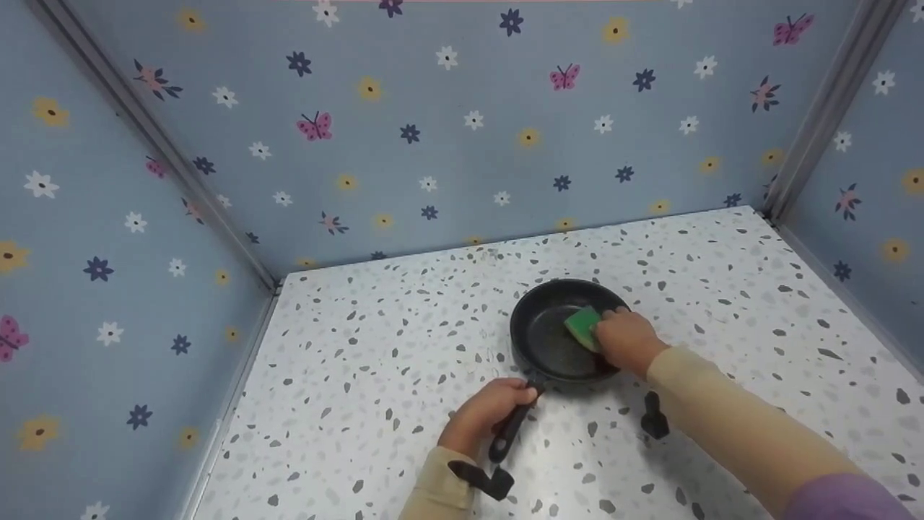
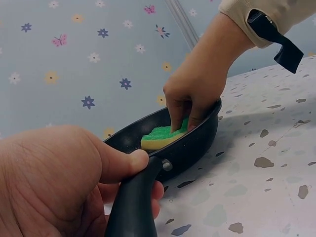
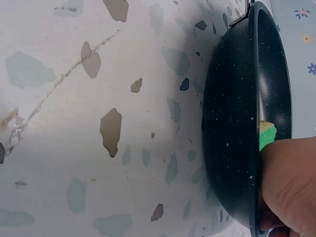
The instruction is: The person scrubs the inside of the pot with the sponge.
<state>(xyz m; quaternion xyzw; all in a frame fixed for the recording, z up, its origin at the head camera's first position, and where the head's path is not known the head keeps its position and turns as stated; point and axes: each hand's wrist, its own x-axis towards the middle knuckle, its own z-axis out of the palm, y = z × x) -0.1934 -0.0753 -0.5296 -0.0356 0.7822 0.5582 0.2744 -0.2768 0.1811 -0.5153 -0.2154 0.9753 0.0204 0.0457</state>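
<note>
A black frying pan (image 1: pixel 538 339) sits on the speckled table, its handle (image 1: pixel 510 432) pointing toward the person. My left hand (image 1: pixel 489 406) grips that handle close to the pan, the thumb lying on top in the left wrist view. Inside the pan, my right hand (image 1: pixel 629 341) holds a green and yellow sponge (image 1: pixel 583 326) against the inner surface. The sponge's green side (image 2: pixel 163 132) faces up and its yellow side is lower in the left wrist view. From the right wrist, the hand (image 3: pixel 291 185) reaches over the rim and hides most of the sponge (image 3: pixel 267 135).
The white terrazzo-patterned tabletop (image 1: pixel 375 347) spreads around the pan. Blue flowered panels (image 1: pixel 447 159) stand at the back and both sides, joined by grey metal corner strips (image 1: pixel 166 155). Black straps hang from both wrists.
</note>
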